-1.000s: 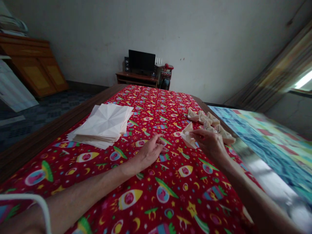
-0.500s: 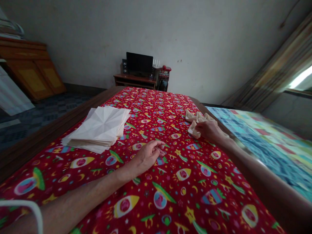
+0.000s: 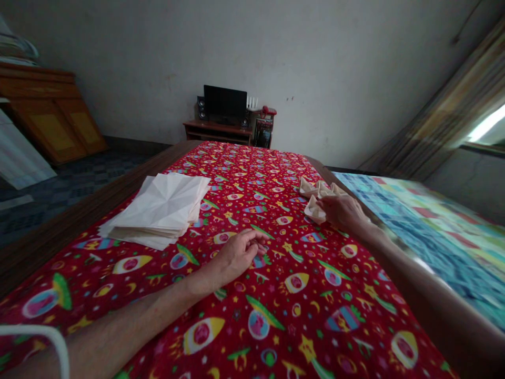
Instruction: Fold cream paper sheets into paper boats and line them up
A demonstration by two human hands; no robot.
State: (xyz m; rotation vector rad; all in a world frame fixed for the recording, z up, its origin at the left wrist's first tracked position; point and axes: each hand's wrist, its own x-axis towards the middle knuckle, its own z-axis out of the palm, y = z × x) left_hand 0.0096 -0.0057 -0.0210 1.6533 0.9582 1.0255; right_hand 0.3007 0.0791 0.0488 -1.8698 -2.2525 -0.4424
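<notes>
one folded piece right of the paper stack seems placed, needing release from the pinching right hand, left hand empty.

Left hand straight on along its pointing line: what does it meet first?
Likely the folded paper piece by the right hand, across the red cloth; depth is unclear, so possibly that hand itself.

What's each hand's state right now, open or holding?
Left hand: loosely open, nothing visible in it.
Right hand: touching a folded paper piece; can't tell if gripped.
</notes>
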